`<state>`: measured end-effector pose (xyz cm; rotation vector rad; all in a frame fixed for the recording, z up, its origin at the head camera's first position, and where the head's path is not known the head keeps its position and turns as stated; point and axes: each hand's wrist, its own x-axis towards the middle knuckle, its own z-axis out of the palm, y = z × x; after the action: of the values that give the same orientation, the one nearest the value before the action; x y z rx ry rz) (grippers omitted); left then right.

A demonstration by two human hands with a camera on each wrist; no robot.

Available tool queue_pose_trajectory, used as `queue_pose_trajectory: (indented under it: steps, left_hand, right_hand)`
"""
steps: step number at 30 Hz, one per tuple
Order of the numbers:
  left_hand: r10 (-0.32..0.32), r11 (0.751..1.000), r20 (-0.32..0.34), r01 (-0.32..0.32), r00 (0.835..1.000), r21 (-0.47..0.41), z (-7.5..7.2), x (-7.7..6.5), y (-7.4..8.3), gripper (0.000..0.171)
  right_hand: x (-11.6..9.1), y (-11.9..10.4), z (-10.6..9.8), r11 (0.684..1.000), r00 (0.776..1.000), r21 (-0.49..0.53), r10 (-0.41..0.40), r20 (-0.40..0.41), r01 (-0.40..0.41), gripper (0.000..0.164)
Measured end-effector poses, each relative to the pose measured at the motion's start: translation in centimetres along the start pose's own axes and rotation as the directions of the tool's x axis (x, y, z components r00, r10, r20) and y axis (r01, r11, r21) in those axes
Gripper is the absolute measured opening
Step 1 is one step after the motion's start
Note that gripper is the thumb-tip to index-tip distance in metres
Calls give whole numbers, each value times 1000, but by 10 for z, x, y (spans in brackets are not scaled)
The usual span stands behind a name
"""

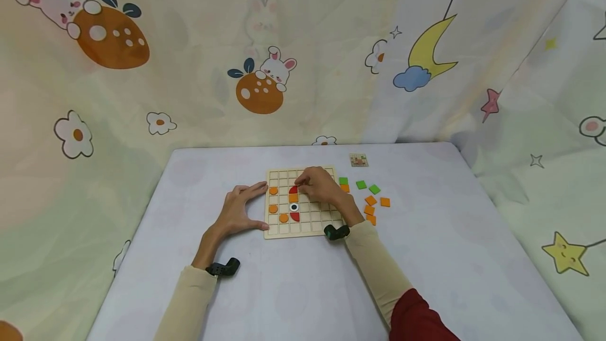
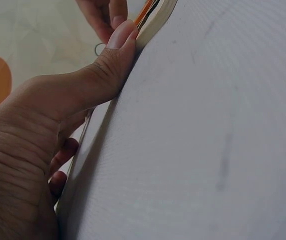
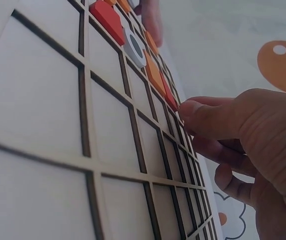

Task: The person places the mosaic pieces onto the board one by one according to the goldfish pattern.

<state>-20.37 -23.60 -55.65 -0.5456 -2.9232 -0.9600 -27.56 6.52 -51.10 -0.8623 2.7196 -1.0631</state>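
Observation:
My left hand [image 1: 235, 209] spreads its thumb and fingers along the left edge of a wooden grid board [image 1: 306, 227]; the thumb [image 2: 120, 37] touches the near rim. Above the board, my right hand [image 1: 319, 186] has bent fingers, thumb and forefinger close together beside a red curved piece [image 1: 293, 190]. Whether they pinch that piece or something hidden, I cannot tell. Below it in the same column sit an orange square [image 1: 293, 198], a white disc with a black ring [image 1: 294, 207] and a second red piece [image 1: 295, 217]. Orange discs [image 1: 273, 209] occupy cells to the left.
Right of the board lie loose green squares [image 1: 361, 184] and several orange squares [image 1: 385, 202]. A small patterned card [image 1: 359, 160] is near the table's back edge. The white table [image 1: 426, 257] meets a printed cloth [image 1: 199, 57] behind.

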Motion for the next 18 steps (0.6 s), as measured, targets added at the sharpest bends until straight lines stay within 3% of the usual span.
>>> queue_pose_trajectory:
  steps: [18]
  left_hand:
    - [1,1000,-8,-1,1000,1,1,0,0,117]
  right_hand:
    - [-5,3,-5,1000,1000,-16,4,-9,-4,18]
